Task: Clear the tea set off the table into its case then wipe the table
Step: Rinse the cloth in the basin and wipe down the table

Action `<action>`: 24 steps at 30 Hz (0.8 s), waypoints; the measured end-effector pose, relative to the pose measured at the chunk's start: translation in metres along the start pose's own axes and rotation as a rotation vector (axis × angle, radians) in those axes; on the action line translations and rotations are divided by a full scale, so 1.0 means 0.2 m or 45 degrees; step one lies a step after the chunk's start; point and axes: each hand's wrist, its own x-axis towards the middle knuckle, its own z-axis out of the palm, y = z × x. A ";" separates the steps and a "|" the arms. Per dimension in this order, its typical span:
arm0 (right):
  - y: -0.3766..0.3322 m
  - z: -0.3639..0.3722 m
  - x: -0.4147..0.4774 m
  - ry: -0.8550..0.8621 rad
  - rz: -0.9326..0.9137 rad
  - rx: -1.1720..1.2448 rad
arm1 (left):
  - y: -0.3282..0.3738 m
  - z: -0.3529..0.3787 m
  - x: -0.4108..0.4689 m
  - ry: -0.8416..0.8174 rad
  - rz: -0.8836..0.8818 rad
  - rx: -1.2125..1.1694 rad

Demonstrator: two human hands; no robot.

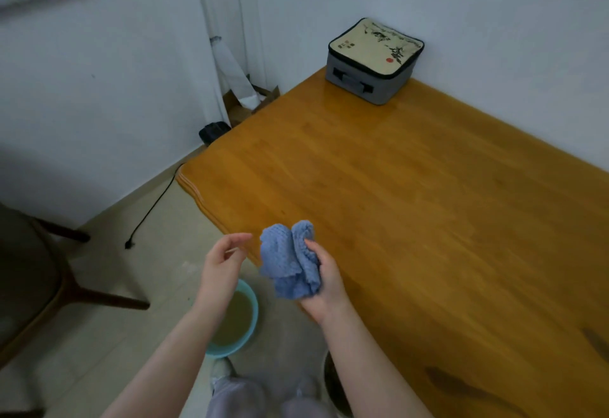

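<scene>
Tea set: none visible on the table (412,203); the case (374,61) sits closed at the far corner against the wall, so stowing is judged complete, contents hidden. Head view, the only 1: right hand (324,280) holds a bunched blue cloth (291,259) above the near table edge, fingers wrapped around the lower folds, thumb pressed into the fabric. Left hand (220,269) is empty, fingers loosely spread and curled, just beside the cloth, not touching it. A teal basin (245,325) of murky water stands on the floor below the hands, beside the table. Step in hand, as judged: wiping stage, cloth prepared but not on the wood. The tabletop shows glossy patches; wet or just reflective, cannot tell. Next move calls for flattening the cloth, pressing it to the surface and sweeping in overlapping passes, working around or lifting the case.
</scene>
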 end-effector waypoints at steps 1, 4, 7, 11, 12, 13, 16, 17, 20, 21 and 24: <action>-0.02 0.01 -0.04 -0.007 0.062 0.021 | 0.01 0.02 -0.02 -0.041 -0.007 -0.035; -0.05 0.04 -0.14 -0.049 0.106 0.110 | 0.08 0.07 -0.12 -0.145 -0.068 -0.215; -0.08 0.05 -0.22 -0.068 0.111 0.162 | 0.14 0.06 -0.20 -0.188 -0.145 -0.318; -0.09 0.09 -0.32 -0.099 0.109 0.171 | 0.13 0.00 -0.26 -0.202 0.082 -0.200; -0.09 0.09 -0.33 -0.092 0.096 0.158 | 0.13 -0.02 -0.28 -0.224 0.226 -0.094; -0.09 0.09 -0.35 -0.094 0.083 0.146 | 0.14 -0.04 -0.30 -0.262 0.382 0.022; -0.10 0.12 -0.40 -0.127 0.072 0.136 | 0.17 -0.09 -0.34 -0.356 0.757 0.325; -0.10 0.13 -0.41 -0.137 0.057 0.128 | 0.18 -0.11 -0.35 -0.370 0.857 0.414; -0.10 0.15 -0.44 -0.129 -0.028 0.085 | 0.19 -0.10 -0.38 -0.404 1.047 0.616; -0.09 0.16 -0.44 -0.122 -0.057 0.054 | 0.19 -0.09 -0.38 -0.395 1.077 0.653; -0.09 0.17 -0.45 -0.106 -0.114 -0.020 | 0.19 -0.07 -0.39 -0.373 1.040 0.607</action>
